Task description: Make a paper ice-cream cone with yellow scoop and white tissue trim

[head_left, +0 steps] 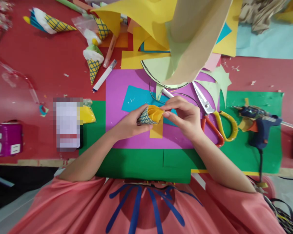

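Note:
My left hand (130,124) wraps round a small paper cone (145,118) with a blue grid pattern on its outside. Folded yellow paper (154,113) fans out of the cone's wide end, which points right. With thumb and forefinger, my right hand (184,117) pinches the edge of that yellow paper. Below the hands lie a blue paper piece (134,100) and a yellow strip (155,131), both on a purple sheet (122,139). Scissors (206,107) with red and yellow handles lie just right of my right hand, blades spread.
A dark blue glue gun (261,130) rests on the green sheet (274,100) at right. Finished-looking paper cones (94,66) and a marker (104,75) lie at upper left. Curled beige paper (195,39) rises at the back. A purple box (8,139) stands far left.

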`<action>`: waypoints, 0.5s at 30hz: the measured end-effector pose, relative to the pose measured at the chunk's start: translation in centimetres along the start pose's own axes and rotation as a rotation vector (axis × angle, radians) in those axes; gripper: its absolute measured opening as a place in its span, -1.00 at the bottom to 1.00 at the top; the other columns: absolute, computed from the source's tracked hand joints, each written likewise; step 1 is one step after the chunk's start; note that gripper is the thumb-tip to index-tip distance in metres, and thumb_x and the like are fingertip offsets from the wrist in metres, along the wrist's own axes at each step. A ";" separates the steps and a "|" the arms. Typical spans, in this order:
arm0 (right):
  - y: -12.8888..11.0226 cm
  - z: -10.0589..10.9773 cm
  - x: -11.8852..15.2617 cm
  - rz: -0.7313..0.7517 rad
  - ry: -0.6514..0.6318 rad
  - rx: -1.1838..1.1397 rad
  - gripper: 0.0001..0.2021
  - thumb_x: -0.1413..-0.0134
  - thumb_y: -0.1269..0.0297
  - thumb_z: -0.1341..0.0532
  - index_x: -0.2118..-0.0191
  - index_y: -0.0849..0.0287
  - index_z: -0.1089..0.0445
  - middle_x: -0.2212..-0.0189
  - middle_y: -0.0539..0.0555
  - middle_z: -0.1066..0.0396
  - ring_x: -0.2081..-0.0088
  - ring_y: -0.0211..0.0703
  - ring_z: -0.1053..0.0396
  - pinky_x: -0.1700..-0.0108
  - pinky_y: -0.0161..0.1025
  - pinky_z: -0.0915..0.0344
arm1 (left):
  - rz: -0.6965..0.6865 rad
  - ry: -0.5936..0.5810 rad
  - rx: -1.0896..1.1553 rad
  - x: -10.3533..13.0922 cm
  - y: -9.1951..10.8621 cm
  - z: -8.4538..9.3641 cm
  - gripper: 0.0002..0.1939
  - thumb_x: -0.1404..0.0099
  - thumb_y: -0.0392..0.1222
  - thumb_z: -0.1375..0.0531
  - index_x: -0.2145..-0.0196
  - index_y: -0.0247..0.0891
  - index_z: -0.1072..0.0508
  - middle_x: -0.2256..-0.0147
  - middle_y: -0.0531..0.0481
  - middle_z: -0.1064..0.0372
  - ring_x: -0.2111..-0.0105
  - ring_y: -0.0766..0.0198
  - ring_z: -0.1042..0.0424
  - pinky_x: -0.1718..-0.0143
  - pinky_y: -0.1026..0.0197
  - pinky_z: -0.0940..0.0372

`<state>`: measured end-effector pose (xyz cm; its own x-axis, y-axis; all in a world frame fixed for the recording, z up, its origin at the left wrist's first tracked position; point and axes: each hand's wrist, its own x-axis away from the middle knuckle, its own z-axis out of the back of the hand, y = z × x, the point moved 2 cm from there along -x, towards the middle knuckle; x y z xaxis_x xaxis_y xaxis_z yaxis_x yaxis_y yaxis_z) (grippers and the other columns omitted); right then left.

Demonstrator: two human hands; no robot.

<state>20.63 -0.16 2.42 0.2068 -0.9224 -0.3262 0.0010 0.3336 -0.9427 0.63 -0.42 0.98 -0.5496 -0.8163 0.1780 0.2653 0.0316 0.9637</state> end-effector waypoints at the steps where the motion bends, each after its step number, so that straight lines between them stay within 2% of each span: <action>1: 0.0 0.0 0.0 0.002 0.002 -0.011 -0.90 -0.11 0.31 -0.35 0.23 -0.01 -0.57 0.34 -0.04 -0.54 0.26 -0.22 -0.47 0.15 -0.14 -0.44 | -0.004 -0.002 -0.014 0.0 0.0 0.0 -0.67 -0.19 -0.12 -0.28 0.08 -0.16 -0.39 0.21 0.01 -0.43 0.24 0.24 -0.45 0.28 0.24 -0.41; 8: 0.2 0.1 0.0 0.000 0.006 -0.007 -0.89 -0.09 0.36 -0.35 0.27 -0.01 -0.57 0.36 -0.06 -0.55 0.28 -0.22 -0.47 0.18 -0.16 -0.45 | -0.003 0.019 -0.140 0.1 0.4 0.1 -0.68 -0.21 -0.18 -0.24 0.06 -0.17 -0.34 0.24 0.04 -0.42 0.30 0.27 -0.43 0.33 0.28 -0.36; 12: 0.0 0.0 0.2 -0.070 0.042 0.085 -0.93 -0.11 0.33 -0.33 0.26 0.05 -0.56 0.34 -0.03 -0.56 0.30 -0.23 -0.47 0.23 -0.21 -0.44 | -0.018 0.104 -0.296 0.2 0.4 0.1 -0.63 -0.23 -0.16 -0.23 0.01 -0.15 -0.32 0.22 0.05 -0.41 0.30 0.28 -0.44 0.33 0.30 -0.35; 15: -0.2 -0.1 0.3 -0.130 0.094 0.060 -0.94 -0.08 0.34 -0.35 0.28 0.08 -0.55 0.39 -0.04 -0.55 0.36 -0.28 -0.47 0.31 -0.29 -0.43 | -0.063 0.166 -0.443 0.2 0.2 0.1 -0.59 -0.23 -0.14 -0.22 -0.03 -0.15 -0.28 0.18 0.03 -0.42 0.25 0.25 -0.46 0.29 0.28 -0.35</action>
<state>20.56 -0.55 2.50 0.1090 -0.9717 -0.2094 0.0813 0.2186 -0.9724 0.46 -0.52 1.25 -0.4507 -0.8911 0.0527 0.5675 -0.2404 0.7875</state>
